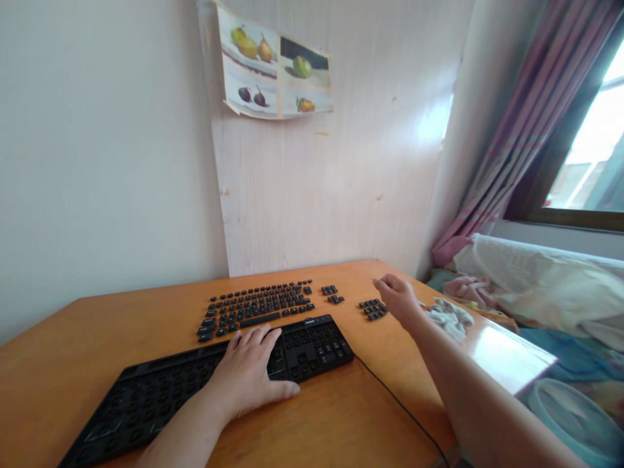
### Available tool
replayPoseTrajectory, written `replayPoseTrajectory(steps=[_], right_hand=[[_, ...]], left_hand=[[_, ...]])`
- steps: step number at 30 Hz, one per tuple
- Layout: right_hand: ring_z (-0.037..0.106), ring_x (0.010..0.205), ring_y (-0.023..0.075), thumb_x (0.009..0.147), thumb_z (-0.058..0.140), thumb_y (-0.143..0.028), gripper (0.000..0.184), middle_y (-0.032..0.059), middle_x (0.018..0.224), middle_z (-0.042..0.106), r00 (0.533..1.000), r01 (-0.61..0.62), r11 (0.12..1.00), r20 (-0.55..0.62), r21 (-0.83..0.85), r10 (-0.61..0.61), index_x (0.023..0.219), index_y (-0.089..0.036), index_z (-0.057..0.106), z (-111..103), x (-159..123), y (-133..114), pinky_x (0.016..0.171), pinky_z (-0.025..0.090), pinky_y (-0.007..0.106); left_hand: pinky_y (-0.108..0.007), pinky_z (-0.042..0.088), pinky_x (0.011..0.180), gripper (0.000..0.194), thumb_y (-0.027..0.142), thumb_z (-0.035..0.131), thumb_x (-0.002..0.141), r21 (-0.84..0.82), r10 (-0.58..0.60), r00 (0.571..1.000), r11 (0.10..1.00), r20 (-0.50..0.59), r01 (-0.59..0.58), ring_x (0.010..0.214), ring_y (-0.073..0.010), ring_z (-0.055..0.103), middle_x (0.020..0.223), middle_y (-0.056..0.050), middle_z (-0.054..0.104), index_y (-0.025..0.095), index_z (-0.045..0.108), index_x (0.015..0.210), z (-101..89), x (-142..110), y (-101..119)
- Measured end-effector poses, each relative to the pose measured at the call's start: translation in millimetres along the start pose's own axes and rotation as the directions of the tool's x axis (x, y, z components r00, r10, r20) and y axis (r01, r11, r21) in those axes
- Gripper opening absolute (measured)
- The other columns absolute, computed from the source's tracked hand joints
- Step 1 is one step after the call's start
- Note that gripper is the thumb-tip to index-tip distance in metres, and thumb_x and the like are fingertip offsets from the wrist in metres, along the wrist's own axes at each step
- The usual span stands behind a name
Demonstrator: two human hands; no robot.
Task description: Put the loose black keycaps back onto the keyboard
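Observation:
A black keyboard (166, 390) lies slantwise on the desk, most of its keycaps off and the sockets bare; some caps sit in its number pad. My left hand (248, 374) rests across its middle, fingers and thumb spread, palm down. Beyond the keyboard, loose black keycaps (266, 302) lie in rows in keyboard order. A smaller group of caps (373, 309) is farther right. Over the desk just right of that group, my right hand (397, 299) is closed with fingers pinched together; whatever they hold, if anything, is hidden.
The keyboard's cable (400, 400) runs to the desk's front edge. A crumpled cloth (448, 318) lies on the right side of the orange wooden desk (63, 351). Bedding (546, 276) and a clear plastic tub (575, 416) are beyond that side. A wall stands behind the desk.

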State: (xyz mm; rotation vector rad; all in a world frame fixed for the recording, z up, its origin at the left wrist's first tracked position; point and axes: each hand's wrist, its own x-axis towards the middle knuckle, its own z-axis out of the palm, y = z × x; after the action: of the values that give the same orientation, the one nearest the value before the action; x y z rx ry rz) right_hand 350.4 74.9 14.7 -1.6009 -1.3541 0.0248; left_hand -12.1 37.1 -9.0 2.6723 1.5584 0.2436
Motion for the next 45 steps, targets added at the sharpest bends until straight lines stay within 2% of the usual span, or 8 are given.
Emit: replayPoseTrajectory(steps=[3, 5, 10, 14, 20, 27, 37, 45], right_hand=[[0.040, 0.050, 0.0108, 0.079, 0.047, -0.045, 0.032, -0.0024, 0.051, 0.048, 0.990, 0.054, 0.997, 0.131, -0.049, -0.047, 0.062, -0.019, 0.050, -9.8, 14.8, -1.7, 0.048, 0.028, 0.023], [0.042, 0.051, 0.0107, 0.076, 0.049, -0.042, 0.028, -0.0020, 0.052, 0.050, 0.967, 0.099, 0.991, 0.242, -0.091, -0.074, 0.062, -0.018, 0.051, -9.6, 19.9, 3.9, 0.048, 0.029, 0.023], [0.046, 0.055, 0.0117, 0.072, 0.050, -0.032, 0.019, 0.0003, 0.059, 0.056, 0.923, 0.117, 0.990, 0.376, -0.082, -0.078, 0.069, -0.015, 0.060, 0.6, 11.9, 36.8, 0.051, 0.033, 0.023], [0.047, 0.056, 0.0117, 0.071, 0.053, -0.026, 0.016, 0.0004, 0.061, 0.058, 0.843, 0.175, 0.982, 0.526, -0.074, -0.110, 0.074, -0.014, 0.062, 0.7, 3.0, 54.7, 0.052, 0.033, 0.023], [0.048, 0.056, 0.0118, 0.070, 0.054, -0.025, 0.015, -0.0001, 0.062, 0.059, 0.815, 0.187, 0.971, 0.575, -0.151, -0.068, 0.077, -0.015, 0.064, -7.3, 6.4, 57.4, 0.052, 0.032, 0.023], [0.046, 0.053, 0.0111, 0.070, 0.055, -0.024, 0.015, -0.0017, 0.061, 0.058, 0.833, 0.206, 0.960, 0.549, -0.190, -0.070, 0.078, -0.017, 0.066, -9.7, 3.9, 57.6, 0.048, 0.028, 0.023], [0.053, 0.061, 0.0129, 0.071, 0.054, -0.023, 0.018, 0.0002, 0.069, 0.064, 0.771, 0.243, 0.957, 0.630, -0.159, -0.091, 0.081, -0.019, 0.068, -2.6, -0.4, 57.7, 0.054, 0.033, 0.023], [0.054, 0.065, 0.0143, 0.070, 0.058, -0.024, 0.019, 0.0010, 0.073, 0.065, 0.757, 0.252, 0.958, 0.645, -0.138, -0.106, 0.085, -0.018, 0.069, -0.7, -3.6, 53.0, 0.057, 0.035, 0.024]], left_hand=[[-0.056, 0.013, 0.110, 0.108, 0.087, 0.043, 0.056, 0.006, -0.001, 1.000, 1.000, -0.002, 0.001, 0.136, -0.0371, 0.025, 0.147, -0.013, 0.033, 0.021, 0.037, 0.141, -1.2, 0.2, 0.7], [-0.055, 0.014, 0.110, 0.108, 0.087, 0.043, 0.056, 0.012, -0.004, 1.000, 1.000, -0.003, 0.004, 0.135, -0.0370, 0.026, 0.147, -0.014, 0.034, 0.020, 0.037, 0.141, -1.9, 0.2, 0.8], [-0.055, 0.016, 0.110, 0.107, 0.087, 0.044, 0.056, 0.027, -0.004, 1.000, 1.000, -0.017, 0.005, 0.134, -0.0365, 0.028, 0.146, -0.013, 0.036, 0.021, 0.039, 0.140, -0.9, 0.4, 0.2], [-0.054, 0.016, 0.111, 0.107, 0.087, 0.044, 0.056, 0.034, -0.006, 1.000, 0.999, -0.013, 0.006, 0.134, -0.0357, 0.029, 0.146, -0.013, 0.036, 0.022, 0.038, 0.141, 0.7, -0.6, 0.5], [-0.052, 0.019, 0.110, 0.104, 0.085, 0.048, 0.055, 0.029, 0.000, 0.999, 1.000, -0.053, 0.001, 0.133, -0.0364, 0.031, 0.145, -0.011, 0.038, 0.024, 0.040, 0.140, 1.1, -1.3, -1.1], [-0.053, 0.020, 0.109, 0.101, 0.083, 0.050, 0.057, 0.029, -0.007, 0.999, 1.000, -0.054, 0.008, 0.133, -0.0369, 0.030, 0.146, -0.010, 0.036, 0.026, 0.040, 0.139, 6.4, 1.1, -6.7], [-0.052, 0.018, 0.110, 0.101, 0.083, 0.048, 0.057, 0.035, -0.026, 0.999, 0.999, -0.026, 0.027, 0.134, -0.0372, 0.029, 0.148, -0.009, 0.034, 0.025, 0.039, 0.140, 1.6, -0.1, -2.5], [-0.053, 0.017, 0.111, 0.103, 0.084, 0.049, 0.056, 0.006, -0.024, 1.000, 1.000, -0.021, 0.024, 0.134, -0.0381, 0.027, 0.148, -0.010, 0.033, 0.025, 0.039, 0.140, 2.5, 0.3, -2.2]])
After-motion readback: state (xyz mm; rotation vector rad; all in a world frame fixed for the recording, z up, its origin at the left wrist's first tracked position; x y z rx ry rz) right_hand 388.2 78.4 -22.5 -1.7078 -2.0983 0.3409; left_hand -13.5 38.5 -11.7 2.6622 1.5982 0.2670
